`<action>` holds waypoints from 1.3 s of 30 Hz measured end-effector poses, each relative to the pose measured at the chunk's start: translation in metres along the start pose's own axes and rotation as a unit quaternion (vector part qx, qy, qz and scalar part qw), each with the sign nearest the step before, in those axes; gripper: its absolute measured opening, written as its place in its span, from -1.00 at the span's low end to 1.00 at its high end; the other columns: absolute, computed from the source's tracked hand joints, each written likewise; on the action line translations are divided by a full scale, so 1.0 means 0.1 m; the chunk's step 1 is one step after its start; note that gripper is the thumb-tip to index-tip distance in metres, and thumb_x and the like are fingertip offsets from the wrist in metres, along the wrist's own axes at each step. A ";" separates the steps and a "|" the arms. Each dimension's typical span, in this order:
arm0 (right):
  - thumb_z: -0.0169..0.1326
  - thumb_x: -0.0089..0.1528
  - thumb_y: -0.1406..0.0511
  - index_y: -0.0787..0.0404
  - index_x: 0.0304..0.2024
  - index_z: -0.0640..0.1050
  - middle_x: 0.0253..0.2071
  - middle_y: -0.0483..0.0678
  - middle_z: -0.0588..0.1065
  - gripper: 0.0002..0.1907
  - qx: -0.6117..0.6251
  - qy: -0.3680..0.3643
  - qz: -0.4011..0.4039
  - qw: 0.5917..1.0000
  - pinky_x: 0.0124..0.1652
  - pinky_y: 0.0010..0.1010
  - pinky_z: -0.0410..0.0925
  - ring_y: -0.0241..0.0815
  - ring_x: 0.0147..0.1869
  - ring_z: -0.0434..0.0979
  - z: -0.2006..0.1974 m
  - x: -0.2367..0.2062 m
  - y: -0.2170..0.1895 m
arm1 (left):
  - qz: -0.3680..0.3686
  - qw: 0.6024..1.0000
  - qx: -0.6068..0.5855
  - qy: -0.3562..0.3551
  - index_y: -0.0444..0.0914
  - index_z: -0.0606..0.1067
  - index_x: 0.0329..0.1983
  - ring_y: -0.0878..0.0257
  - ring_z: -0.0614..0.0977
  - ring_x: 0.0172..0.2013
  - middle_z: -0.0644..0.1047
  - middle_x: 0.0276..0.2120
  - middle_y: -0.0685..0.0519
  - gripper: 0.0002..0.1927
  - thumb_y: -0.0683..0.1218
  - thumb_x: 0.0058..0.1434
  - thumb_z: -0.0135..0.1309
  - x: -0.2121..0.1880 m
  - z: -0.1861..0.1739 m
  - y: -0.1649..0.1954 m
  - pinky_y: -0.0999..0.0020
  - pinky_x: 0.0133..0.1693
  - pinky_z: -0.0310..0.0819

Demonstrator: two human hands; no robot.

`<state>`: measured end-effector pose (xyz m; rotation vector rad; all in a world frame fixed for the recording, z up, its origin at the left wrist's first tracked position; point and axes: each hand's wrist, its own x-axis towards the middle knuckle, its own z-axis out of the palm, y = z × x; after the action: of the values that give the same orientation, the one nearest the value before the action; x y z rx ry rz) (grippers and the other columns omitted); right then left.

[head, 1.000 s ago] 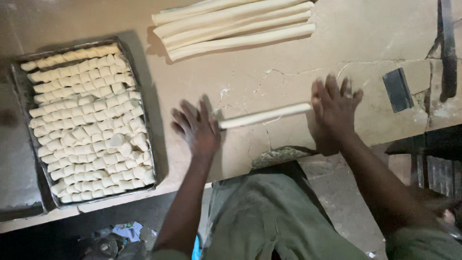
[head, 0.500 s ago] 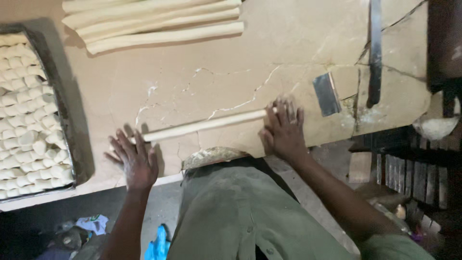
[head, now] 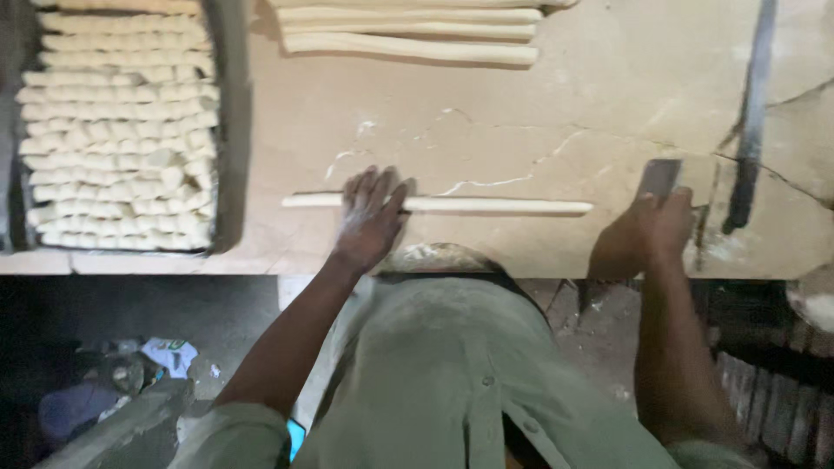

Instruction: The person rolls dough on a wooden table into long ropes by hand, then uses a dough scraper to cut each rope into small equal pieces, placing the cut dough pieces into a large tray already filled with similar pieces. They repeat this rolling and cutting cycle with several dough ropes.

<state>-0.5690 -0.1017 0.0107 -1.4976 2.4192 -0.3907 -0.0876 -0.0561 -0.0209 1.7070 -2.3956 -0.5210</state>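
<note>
Head cam, looking straight down: the left hand point(head: 369, 217) is lying flat with fingers spread, palm pressing on the thin dough rope point(head: 434, 205). The rope is running out past the fingertips on both sides, its long free end stretching toward the other hand. The right hand point(head: 647, 234) is wrapping its fingers around a flat metal scraper point(head: 658, 180), blade sticking up beyond the knuckles, just past the rope's end. I'd say keeping that left palm light and steady is what's stopping the rope from rolling or flattening. Thicker dough ropes point(head: 408, 30) and the tray of cut pieces point(head: 228, 130) are sitting well beyond the left fingertips.
</note>
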 end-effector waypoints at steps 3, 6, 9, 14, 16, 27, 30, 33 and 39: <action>0.17 0.34 0.27 0.44 0.05 0.39 -0.12 0.28 0.53 -0.61 0.123 -0.067 0.016 0.990 -0.28 -0.13 0.48 0.13 -0.19 0.59 -0.01 -0.42 -0.59 | 0.055 0.998 0.016 0.012 -0.22 0.40 0.32 -0.07 0.20 0.49 0.28 0.44 -0.09 -0.51 -0.12 0.30 0.05 -0.09 -0.19 -0.47 -0.04 0.44 0.08; 0.12 0.27 0.27 0.36 0.10 0.37 -0.11 0.18 0.57 -0.58 0.214 -0.157 0.056 0.962 -0.35 -0.19 0.50 0.00 -0.24 0.61 0.14 -1.11 -1.47 | 0.044 0.998 -0.005 0.048 -0.24 0.49 0.15 -0.04 0.28 0.43 0.35 0.36 -0.04 -0.64 -0.13 0.29 0.09 -0.28 -0.49 -1.10 0.01 0.36 0.22; 0.04 0.29 0.19 0.30 0.31 0.21 -0.22 0.31 0.58 -0.39 0.017 -0.311 -0.095 0.945 -0.19 0.05 0.49 0.25 -0.19 0.63 0.64 -1.79 -2.39 | 0.016 0.999 -0.012 0.043 -0.25 0.53 0.02 -0.05 0.30 0.38 0.38 0.30 -0.06 -0.70 -0.11 0.23 0.14 -0.55 -0.75 -1.59 -0.04 0.29 0.28; 0.05 0.20 0.32 0.26 0.29 0.02 -0.27 0.41 0.54 -0.30 0.008 -0.439 -0.307 0.844 -0.17 0.15 0.42 0.45 -0.16 0.57 1.51 -2.33 -3.49 | -0.005 0.998 -0.060 0.008 -0.24 0.56 -0.03 -0.09 0.27 0.36 0.37 0.29 -0.10 -0.64 -0.07 0.09 0.20 -0.57 -1.01 -1.86 -0.10 0.20 0.25; 0.06 0.16 0.38 0.32 0.26 0.01 -0.30 0.43 0.52 -0.29 0.050 -0.378 -0.300 0.875 -0.21 0.20 0.38 0.48 -0.18 0.55 1.67 -2.34 -3.78 | -0.005 0.997 -0.072 0.001 -0.22 0.58 -0.08 -0.14 0.24 0.34 0.36 0.27 -0.14 -0.65 -0.03 0.07 0.24 -0.52 -1.05 -1.86 -0.12 0.22 0.21; 0.00 0.20 0.42 0.34 0.24 -0.03 -0.43 0.40 0.49 -0.33 0.065 -0.333 -0.271 0.901 -0.27 0.21 0.35 0.47 -0.28 0.54 1.46 -2.24 -4.05 | 0.050 0.996 -0.074 0.028 -0.17 0.57 -0.01 -0.15 0.23 0.33 0.36 0.29 -0.08 -0.53 0.03 0.00 0.30 -0.42 -0.97 -1.83 -0.22 0.24 0.10; 0.00 0.22 0.41 0.31 0.23 0.00 -0.41 0.39 0.50 -0.37 0.065 -0.334 -0.252 0.906 -0.27 0.21 0.35 0.46 -0.27 0.54 1.43 -2.20 -3.91 | 0.086 0.995 -0.040 0.023 -0.10 0.59 -0.03 -0.14 0.21 0.37 0.34 0.35 -0.05 -0.59 0.03 0.03 0.30 -0.35 -0.90 -1.75 -0.18 0.30 0.10; 0.01 0.21 0.41 0.29 0.21 0.02 -0.39 0.39 0.50 -0.39 0.081 -0.311 -0.253 0.913 -0.28 0.21 0.35 0.47 -0.26 0.54 1.38 -2.13 -3.76 | 0.071 0.995 -0.058 0.027 -0.15 0.56 0.09 -0.17 0.21 0.36 0.33 0.34 -0.06 -0.48 0.06 0.04 0.30 -0.31 -0.84 -1.67 -0.20 0.31 0.07; 0.00 0.20 0.42 0.27 0.22 0.02 -0.33 0.39 0.49 -0.38 0.110 -0.304 -0.271 0.907 -0.27 0.16 0.38 0.46 -0.23 0.56 1.28 -2.00 -3.53 | 0.072 0.996 -0.056 0.013 -0.09 0.60 0.01 -0.18 0.17 0.40 0.32 0.34 -0.07 -0.57 0.07 0.06 0.28 -0.18 -0.79 -1.50 -0.24 0.34 -0.01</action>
<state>-0.1450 -0.0841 0.0375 -1.8270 1.4225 -0.2380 0.0765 -0.0978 -0.0011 1.4738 -2.3986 -0.5955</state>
